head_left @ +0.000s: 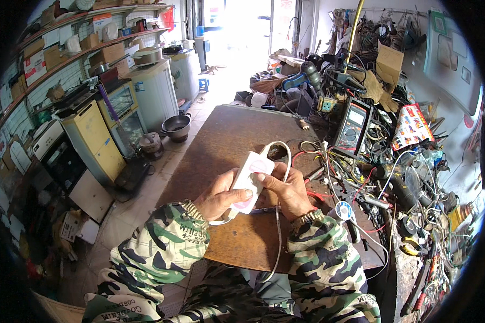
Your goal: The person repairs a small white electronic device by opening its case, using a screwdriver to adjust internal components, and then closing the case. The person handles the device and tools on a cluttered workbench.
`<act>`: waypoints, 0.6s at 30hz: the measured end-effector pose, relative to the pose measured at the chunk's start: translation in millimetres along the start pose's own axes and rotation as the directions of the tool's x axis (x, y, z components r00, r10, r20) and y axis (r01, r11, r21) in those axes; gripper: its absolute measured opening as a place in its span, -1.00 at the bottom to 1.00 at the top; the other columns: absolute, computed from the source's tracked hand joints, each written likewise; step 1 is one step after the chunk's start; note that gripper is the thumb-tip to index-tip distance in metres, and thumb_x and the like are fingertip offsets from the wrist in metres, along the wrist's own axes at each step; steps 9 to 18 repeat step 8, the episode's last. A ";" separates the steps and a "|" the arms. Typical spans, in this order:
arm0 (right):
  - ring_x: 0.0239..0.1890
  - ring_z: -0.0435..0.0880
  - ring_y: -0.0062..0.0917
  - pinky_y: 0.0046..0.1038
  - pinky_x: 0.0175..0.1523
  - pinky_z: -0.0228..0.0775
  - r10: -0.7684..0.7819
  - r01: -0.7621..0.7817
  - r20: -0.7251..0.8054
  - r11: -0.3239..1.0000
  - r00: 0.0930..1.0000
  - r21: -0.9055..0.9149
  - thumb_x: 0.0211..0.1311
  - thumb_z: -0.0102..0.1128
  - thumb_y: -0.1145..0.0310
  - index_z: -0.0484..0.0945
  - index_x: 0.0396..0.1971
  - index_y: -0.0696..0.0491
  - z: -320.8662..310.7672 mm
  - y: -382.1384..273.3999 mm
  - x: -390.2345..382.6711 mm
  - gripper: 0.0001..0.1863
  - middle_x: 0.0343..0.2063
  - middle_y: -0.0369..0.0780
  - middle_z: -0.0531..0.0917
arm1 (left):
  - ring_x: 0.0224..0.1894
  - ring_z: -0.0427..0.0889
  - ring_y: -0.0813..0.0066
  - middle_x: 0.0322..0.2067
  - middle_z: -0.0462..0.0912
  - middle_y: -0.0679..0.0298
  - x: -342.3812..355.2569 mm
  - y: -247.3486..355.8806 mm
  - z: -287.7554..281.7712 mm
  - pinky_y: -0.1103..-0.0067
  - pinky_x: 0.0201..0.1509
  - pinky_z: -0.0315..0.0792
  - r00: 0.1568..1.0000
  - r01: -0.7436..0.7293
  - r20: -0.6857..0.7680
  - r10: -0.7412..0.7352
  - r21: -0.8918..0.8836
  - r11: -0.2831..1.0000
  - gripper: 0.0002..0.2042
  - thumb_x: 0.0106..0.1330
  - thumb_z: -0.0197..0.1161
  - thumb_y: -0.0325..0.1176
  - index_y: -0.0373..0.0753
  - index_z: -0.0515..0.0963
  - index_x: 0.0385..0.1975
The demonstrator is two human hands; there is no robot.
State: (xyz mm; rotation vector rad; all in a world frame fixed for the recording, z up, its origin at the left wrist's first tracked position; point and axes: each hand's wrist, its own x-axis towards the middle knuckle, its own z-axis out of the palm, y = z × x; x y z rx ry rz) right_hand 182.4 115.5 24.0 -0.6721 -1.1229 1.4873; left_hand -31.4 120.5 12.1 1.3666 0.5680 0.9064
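a: what's in the hands?

b: a small white controller point(250, 182) with a pink panel, the flat kind with a cord. both hands hold it up above the brown table point(237, 134), tilted toward the face, likely so the panel side can be looked over.

a: how's the grip on it?

b: the left hand point(219, 195) wraps the lower end, thumb pressed across the front, fingers curled behind. the right hand point(289, 189) pinches the upper right edge, thumb on the face. both are closed on the controller, neither one spread.

a: and the cord?

b: the white cord point(284, 156) leaves the top of the controller, loops up and over to the right of it, then drops down past the right wrist toward the lap. it hangs slack, so nothing tugs on the controller.

a: what's around it?

b: just beyond the controller the table is bare brown wood. to the right of the controller lies a heap of wires and tools, with a black multimeter point(352, 125) propped up facing the seat, probably so its screen can be read. a roll of solder point(344, 210) sits just right of the right wrist, close at hand. far left of the controller, old appliances stand on the floor.
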 end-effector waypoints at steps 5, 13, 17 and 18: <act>-0.11 0.77 -0.49 -0.35 0.05 0.64 0.011 -0.009 0.032 0.997 0.999 -0.079 0.36 0.48 0.46 0.65 0.07 0.23 0.3 -3.9 -1.2 -0.66 -0.15 -0.19 0.79 | 0.00 0.68 0.49 0.04 0.65 0.16 -4.1 1.4 -4.8 0.49 0.11 0.60 1.000 -0.014 0.016 0.012 0.115 0.993 -0.48 0.48 0.34 -0.26 -0.39 0.41 0.33; -0.06 0.76 -0.47 -0.28 0.23 0.60 0.017 -0.008 0.059 0.988 0.998 -0.151 0.35 0.50 0.46 0.62 0.20 0.23 -2.6 -7.1 0.9 -0.54 -0.09 -0.19 0.80 | 0.04 0.68 0.53 0.04 0.68 0.11 0.3 9.4 -16.9 0.51 0.12 0.60 0.990 0.139 -0.016 -0.139 0.192 0.971 -0.33 0.43 0.43 -0.06 -0.40 0.40 0.36; -0.06 0.76 -0.47 -0.28 0.23 0.60 0.017 -0.008 0.059 0.988 0.998 -0.151 0.35 0.50 0.46 0.62 0.20 0.23 -2.6 -7.1 0.9 -0.54 -0.09 -0.19 0.80 | 0.04 0.68 0.53 0.04 0.68 0.11 0.3 9.4 -16.9 0.51 0.12 0.60 0.990 0.139 -0.016 -0.139 0.192 0.971 -0.33 0.43 0.43 -0.06 -0.40 0.40 0.36; -0.06 0.76 -0.47 -0.28 0.23 0.60 0.017 -0.008 0.059 0.988 0.998 -0.151 0.35 0.50 0.46 0.62 0.20 0.23 -2.6 -7.1 0.9 -0.54 -0.09 -0.19 0.80 | 0.04 0.68 0.53 0.04 0.68 0.11 0.3 9.4 -16.9 0.51 0.12 0.60 0.990 0.139 -0.016 -0.139 0.192 0.971 -0.33 0.43 0.43 -0.06 -0.40 0.40 0.36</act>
